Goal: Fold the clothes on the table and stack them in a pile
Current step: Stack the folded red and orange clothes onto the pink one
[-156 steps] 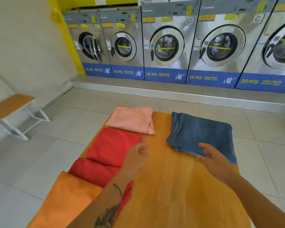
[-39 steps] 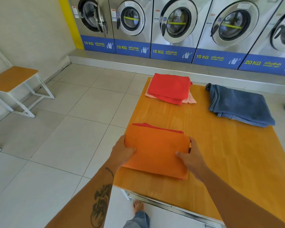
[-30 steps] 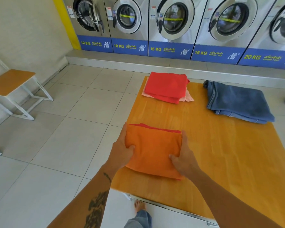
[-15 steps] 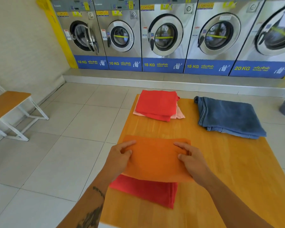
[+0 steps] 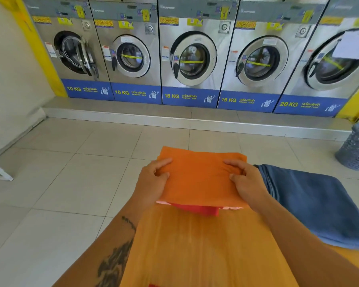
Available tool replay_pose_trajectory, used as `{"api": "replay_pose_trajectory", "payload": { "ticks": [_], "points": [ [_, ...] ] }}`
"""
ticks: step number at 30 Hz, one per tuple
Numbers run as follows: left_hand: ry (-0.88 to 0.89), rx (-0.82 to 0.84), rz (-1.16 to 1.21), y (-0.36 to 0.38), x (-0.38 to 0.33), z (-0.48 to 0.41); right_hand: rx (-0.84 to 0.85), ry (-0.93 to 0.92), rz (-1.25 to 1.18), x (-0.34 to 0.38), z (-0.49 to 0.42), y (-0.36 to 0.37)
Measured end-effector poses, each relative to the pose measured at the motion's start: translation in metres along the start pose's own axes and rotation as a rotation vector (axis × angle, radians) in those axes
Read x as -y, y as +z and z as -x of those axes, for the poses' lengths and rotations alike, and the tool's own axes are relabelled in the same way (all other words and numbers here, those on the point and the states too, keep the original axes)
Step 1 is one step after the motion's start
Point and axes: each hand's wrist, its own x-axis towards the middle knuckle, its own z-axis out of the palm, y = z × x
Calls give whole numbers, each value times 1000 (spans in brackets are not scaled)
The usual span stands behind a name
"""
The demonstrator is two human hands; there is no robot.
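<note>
A folded orange cloth (image 5: 201, 179) is sitting over the far end of the wooden table (image 5: 205, 249), lying above a folded red cloth (image 5: 197, 210) whose near edge is peeking out below it, with slivers of a pink cloth (image 5: 233, 208) showing at either side of the red. The left hand (image 5: 153, 181) is gripping the orange cloth's left edge, thumb on top and fingers spread across the fabric. The right hand (image 5: 247, 179) is pinching the right edge the same way, bunching the cloth slightly under the thumb. Whether the orange cloth is resting fully on the pile or hanging just above it is unclear. Just right of the pile, folded blue jeans (image 5: 315, 206) are lying on the table. A sliver of red fabric (image 5: 153, 285) is showing at the near edge of the view. On the tiled floor at far right, a grey perforated basket (image 5: 356, 148) is standing. Along the far wall, 5 washing machines (image 5: 193, 54) are lining up, labelled 10 KG, 10 KG, 15 KG, 15 KG and 20 KG; the leftmost door is hanging open.
</note>
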Motion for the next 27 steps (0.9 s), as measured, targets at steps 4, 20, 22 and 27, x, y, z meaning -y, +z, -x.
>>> {"api": "replay_pose_trajectory", "payload": {
  "ticks": [4, 20, 22, 27],
  "points": [
    [-67, -3, -34, 10, 22, -56, 81, 41, 165, -8, -53, 22],
    [-192, 50, -147, -21, 108, 24, 158, 70, 206, -60, 13, 16],
    [-270, 131, -176, -33, 114, 65, 198, 118, 220, -67, 40, 7],
    [-366, 391, -324, -47, 115, 177, 494, 361, 178, -84, 121, -17]
  ]
}}
